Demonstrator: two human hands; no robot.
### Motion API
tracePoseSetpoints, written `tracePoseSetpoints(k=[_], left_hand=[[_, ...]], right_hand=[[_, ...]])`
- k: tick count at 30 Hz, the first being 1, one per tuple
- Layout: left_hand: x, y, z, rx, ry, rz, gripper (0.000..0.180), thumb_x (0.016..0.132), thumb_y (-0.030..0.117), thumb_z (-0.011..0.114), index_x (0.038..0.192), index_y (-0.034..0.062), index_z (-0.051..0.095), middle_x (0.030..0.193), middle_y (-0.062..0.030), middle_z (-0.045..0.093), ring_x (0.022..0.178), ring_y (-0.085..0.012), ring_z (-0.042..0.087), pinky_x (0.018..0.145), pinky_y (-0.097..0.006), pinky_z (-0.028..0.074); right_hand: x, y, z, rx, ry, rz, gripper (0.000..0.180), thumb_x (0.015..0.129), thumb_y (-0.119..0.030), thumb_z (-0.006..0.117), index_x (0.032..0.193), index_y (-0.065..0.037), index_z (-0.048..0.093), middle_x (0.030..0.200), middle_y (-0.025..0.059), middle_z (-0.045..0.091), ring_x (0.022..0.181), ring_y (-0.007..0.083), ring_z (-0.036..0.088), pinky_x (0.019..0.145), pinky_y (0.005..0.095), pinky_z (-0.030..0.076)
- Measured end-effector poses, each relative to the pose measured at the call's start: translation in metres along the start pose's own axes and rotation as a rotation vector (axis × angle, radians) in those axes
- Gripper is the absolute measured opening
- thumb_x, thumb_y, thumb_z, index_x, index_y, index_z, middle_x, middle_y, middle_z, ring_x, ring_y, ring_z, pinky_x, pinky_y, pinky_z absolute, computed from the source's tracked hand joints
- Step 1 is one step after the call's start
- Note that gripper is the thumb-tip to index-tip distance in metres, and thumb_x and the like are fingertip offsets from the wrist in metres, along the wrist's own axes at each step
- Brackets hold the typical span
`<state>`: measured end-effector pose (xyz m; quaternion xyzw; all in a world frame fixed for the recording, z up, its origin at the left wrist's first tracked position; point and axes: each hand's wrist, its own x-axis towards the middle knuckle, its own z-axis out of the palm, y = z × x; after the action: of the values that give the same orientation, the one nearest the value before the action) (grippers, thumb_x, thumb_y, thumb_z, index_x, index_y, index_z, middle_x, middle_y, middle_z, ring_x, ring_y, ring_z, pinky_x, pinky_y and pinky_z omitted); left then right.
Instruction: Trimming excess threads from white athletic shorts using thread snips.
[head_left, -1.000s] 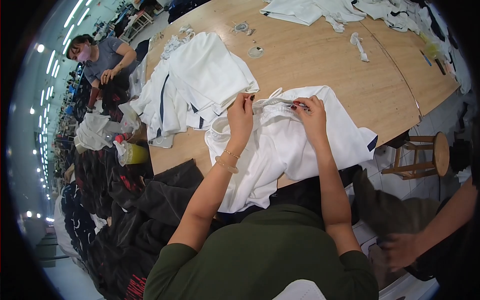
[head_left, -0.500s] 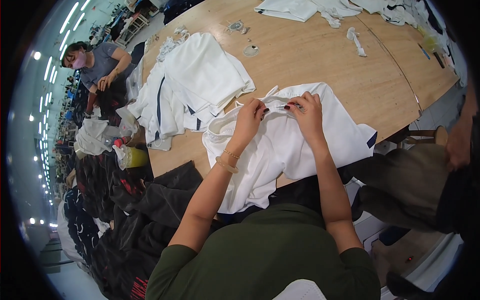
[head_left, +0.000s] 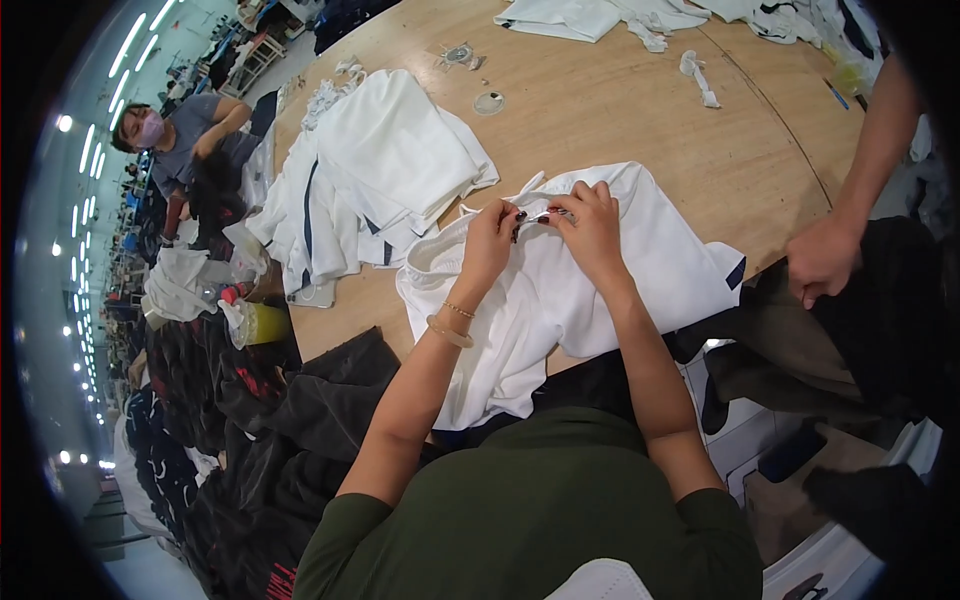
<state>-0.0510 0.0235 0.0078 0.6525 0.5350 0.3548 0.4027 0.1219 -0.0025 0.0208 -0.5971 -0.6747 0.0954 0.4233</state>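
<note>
White trousers [head_left: 560, 285] with a gathered elastic waistband lie spread on the table edge in front of me. My left hand [head_left: 490, 240] is closed in a pinch on the waistband. Close to its right, my right hand [head_left: 592, 228] is pinched at the same band, around something small and partly shiny that I cannot make out. A short white cord end [head_left: 533, 183] sticks up just beyond the waistband. A navy patch [head_left: 736, 271] marks the trousers' right corner.
White folded garments [head_left: 385, 140] are piled on the wooden table [head_left: 600, 110] at left. Dark garments [head_left: 330, 395] and a cup of yellow drink [head_left: 264, 324] sit left of me. A co-worker's arm [head_left: 835, 245] reaches in at right; another person [head_left: 195, 130] is at far left.
My hands stay at the waistband, with the fingertips slightly closer together. The co-worker's arm at right has come forward to the table edge. The view has shifted slightly.
</note>
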Motion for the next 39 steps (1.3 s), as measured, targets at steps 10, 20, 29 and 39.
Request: tracePoseSetpoints(k=[10, 20, 29, 39], left_hand=[[0.009, -0.013, -0.021, -0.046, 0.006, 0.062, 0.014, 0.096, 0.008, 0.048, 0.093, -0.0022, 0.058, 0.077, -0.0015, 0.057, 0.064, -0.0076, 0.052, 0.06, -0.023, 0.048], [-0.013, 0.019, -0.019, -0.04, -0.155, 0.075, 0.012, 0.093, 0.006, 0.05, 0.087, -0.0023, 0.057, 0.076, -0.0017, 0.055, 0.064, -0.0081, 0.051, 0.06, -0.022, 0.043], [-0.072, 0.102, -0.008, 0.11, -0.617, 0.302, 0.012, 0.076, 0.005, 0.066, 0.066, 0.0002, 0.066, 0.093, -0.0084, 0.059, 0.089, -0.0217, 0.055, 0.082, -0.032, 0.044], [-0.171, 0.118, 0.083, -0.518, -1.774, 0.154, 0.04, 0.093, 0.022, 0.048, 0.126, 0.0005, 0.053, 0.13, -0.0156, 0.053, 0.122, -0.0278, 0.048, 0.104, -0.037, 0.035]], right_hand=[[0.003, -0.002, 0.02, 0.024, 0.064, 0.023, 0.013, 0.067, -0.023, 0.073, 0.073, -0.012, 0.07, 0.081, 0.001, 0.056, 0.09, 0.0244, 0.048, 0.078, 0.0395, 0.037], [0.005, 0.0, 0.01, 0.122, 0.106, 0.11, 0.013, 0.072, -0.023, 0.07, 0.079, -0.012, 0.07, 0.081, 0.0013, 0.055, 0.091, 0.0234, 0.047, 0.08, 0.039, 0.036], [0.012, 0.023, 0.01, 0.454, 0.052, 0.138, 0.014, 0.076, -0.02, 0.072, 0.088, -0.013, 0.071, 0.083, 0.0075, 0.057, 0.088, 0.0279, 0.05, 0.079, 0.0365, 0.042], [0.015, 0.024, 0.003, 0.5, -0.222, 0.151, 0.018, 0.079, -0.024, 0.071, 0.086, -0.007, 0.07, 0.08, 0.0116, 0.057, 0.076, 0.0247, 0.056, 0.069, 0.034, 0.044]])
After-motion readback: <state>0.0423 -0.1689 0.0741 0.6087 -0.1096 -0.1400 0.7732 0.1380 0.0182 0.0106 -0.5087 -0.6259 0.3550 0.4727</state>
